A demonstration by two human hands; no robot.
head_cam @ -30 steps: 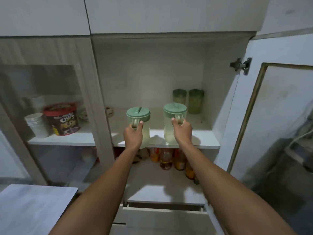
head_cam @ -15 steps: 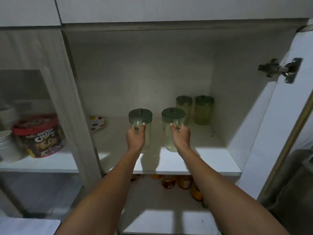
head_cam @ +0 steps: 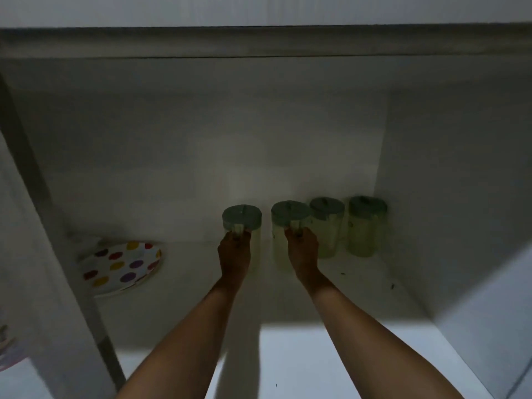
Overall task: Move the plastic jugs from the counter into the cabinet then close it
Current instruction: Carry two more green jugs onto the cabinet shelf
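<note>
Two plastic jugs are held deep inside the cabinet, at the centre of the frame. The left jug (head_cam: 242, 223) is gripped at its handle by the left hand (head_cam: 234, 253), fingers curled closed around it; the right jug (head_cam: 289, 226) is clasped the same way by the right hand (head_cam: 302, 251). The handles face outward, presumably so that both can be set down at once, in line with the two stored jugs (head_cam: 347, 226) already standing at centre right against the back wall.

Whether the bases rest on the shelf (head_cam: 359, 298) cannot be told — the lower bodies are hidden by the hands and dimness. The right jug stands just beside the nearest stored one, so little room is left there. A spotted plate (head_cam: 122, 264) lies at lower left, well apart — nothing blocks the withdrawal. The door is out of view.
</note>
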